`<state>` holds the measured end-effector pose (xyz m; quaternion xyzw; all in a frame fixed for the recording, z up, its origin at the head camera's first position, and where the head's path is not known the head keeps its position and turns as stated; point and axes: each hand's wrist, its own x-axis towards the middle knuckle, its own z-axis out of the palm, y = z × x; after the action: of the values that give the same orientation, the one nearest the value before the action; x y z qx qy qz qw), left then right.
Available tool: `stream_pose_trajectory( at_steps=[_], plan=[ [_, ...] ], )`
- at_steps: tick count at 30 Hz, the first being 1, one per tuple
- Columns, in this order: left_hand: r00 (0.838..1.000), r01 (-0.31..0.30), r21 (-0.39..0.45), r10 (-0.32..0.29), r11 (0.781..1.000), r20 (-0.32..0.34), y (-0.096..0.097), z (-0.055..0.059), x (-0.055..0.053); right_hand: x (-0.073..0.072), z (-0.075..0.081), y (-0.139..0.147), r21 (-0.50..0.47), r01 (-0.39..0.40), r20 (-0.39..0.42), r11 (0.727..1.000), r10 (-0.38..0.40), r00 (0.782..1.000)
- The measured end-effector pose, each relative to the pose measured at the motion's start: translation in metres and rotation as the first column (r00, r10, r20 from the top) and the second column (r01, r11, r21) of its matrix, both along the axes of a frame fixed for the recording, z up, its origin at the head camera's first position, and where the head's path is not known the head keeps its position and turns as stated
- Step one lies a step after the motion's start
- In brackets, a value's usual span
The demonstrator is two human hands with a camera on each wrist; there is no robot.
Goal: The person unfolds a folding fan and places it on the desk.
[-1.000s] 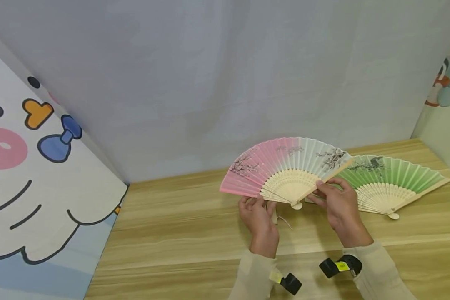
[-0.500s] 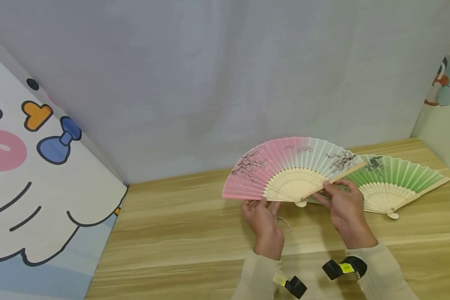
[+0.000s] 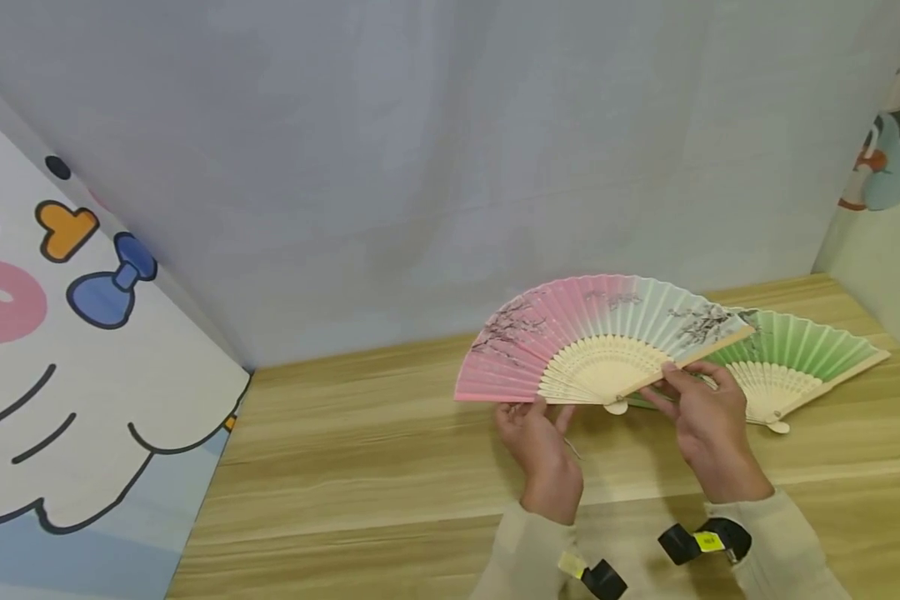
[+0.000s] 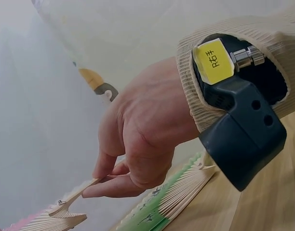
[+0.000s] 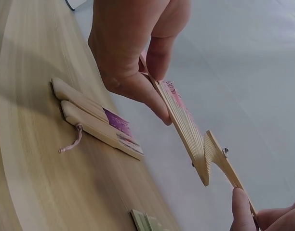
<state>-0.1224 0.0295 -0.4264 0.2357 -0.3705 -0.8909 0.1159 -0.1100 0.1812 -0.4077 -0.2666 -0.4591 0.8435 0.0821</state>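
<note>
A spread folding fan (image 3: 603, 362), pink fading to white with printed blossom branches, is raised over the table between both hands. My left hand (image 3: 543, 454) pinches its left outer rib from below; the right wrist view shows that thumb and fingers (image 5: 154, 98) on the slats. At its right outer rib, my right hand (image 3: 712, 425) pinches with thumb and fingers, also seen closely in the left wrist view. A green open fan (image 3: 813, 358) lies on the table to the right, partly covered by the pink one and the right hand.
Two folded fans (image 5: 97, 115), one with a pinkish cord (image 5: 73, 142), lie side by side on the wooden table (image 3: 360, 467). A grey cloth backdrop (image 3: 420, 167) rises behind. A cartoon-printed panel (image 3: 105, 375) stands at the left.
Both hands have carried the pink fan rightward, over more of the green fan. The pink fan has spread a little wider and its right end sits slightly lower.
</note>
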Motion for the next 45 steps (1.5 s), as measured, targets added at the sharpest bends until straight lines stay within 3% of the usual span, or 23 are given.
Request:
stream_pose_trajectory(
  at_steps=[5, 13, 20, 29, 35, 40, 45],
  plan=[
    [1.0, 0.03, -0.021, -0.03, 0.999, -0.004, 0.004, -0.001, 0.003, 0.003, -0.001, 0.007, -0.027, 0.0, -0.007, 1.0, -0.001, 1.0],
    [0.998, 0.061, 0.022, -0.061, 0.998, 0.025, 0.014, -0.001, 0.009, 0.013, -0.006, 0.021, -0.045, -0.004, -0.058, 0.999, 0.001, 0.998],
    [0.995, 0.094, 0.045, -0.096, 0.995, 0.039, 0.025, -0.001, 0.021, 0.025, -0.01, 0.038, -0.097, -0.02, -0.138, 0.995, 0.006, 0.99],
    [0.989, 0.143, 0.061, -0.144, 0.988, 0.02, 0.042, -0.001, 0.037, 0.044, -0.012, 0.062, -0.162, 0.013, -0.158, 0.987, -0.039, 0.987],
    [0.982, 0.176, 0.084, -0.181, 0.981, 0.06, 0.052, 0.0, 0.047, 0.057, -0.014, 0.077, -0.114, 0.01, -0.139, 0.993, -0.026, 0.99],
    [0.976, 0.204, 0.085, -0.21, 0.975, 0.058, 0.06, -0.003, 0.057, 0.07, -0.015, 0.091, -0.02, -0.008, -0.059, 1.0, 0.007, 0.998],
    [0.971, 0.229, 0.076, -0.233, 0.97, 0.052, 0.069, -0.006, 0.068, 0.082, -0.019, 0.1, 0.008, 0.038, -0.039, 0.999, -0.037, 0.999]
  ],
)
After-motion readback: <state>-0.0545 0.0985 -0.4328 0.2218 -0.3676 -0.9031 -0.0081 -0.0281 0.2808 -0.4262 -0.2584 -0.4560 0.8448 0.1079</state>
